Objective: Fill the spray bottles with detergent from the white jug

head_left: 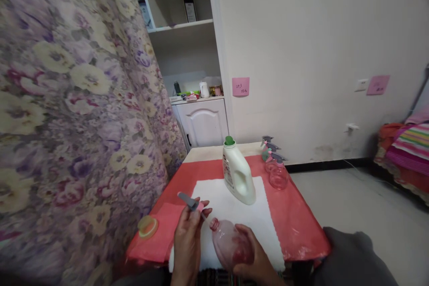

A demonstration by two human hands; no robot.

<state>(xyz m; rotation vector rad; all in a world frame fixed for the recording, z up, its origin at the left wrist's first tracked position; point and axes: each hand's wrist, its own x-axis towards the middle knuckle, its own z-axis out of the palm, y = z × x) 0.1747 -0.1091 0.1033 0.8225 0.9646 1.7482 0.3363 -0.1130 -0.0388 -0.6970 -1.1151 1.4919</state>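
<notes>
In my left hand (190,228) is a spray nozzle (191,203) with a grey trigger and a pink collar. Its thin tube points down at the mouth of a clear pink spray bottle (231,243); I cannot tell whether the tip is inside. My right hand (253,254) wraps round the lower part of that bottle, which is tilted with its neck to the left. Just beyond the bottle, a pale green detergent jug (238,172) with a green spout stands upright on a white cloth (264,219).
Several spray bottles (278,176) with grey triggers stand at the table's back right. A round yellowish lid or dish (147,227) lies on the red table cover (295,219) at left. A floral curtain (134,98) hangs close along the left side.
</notes>
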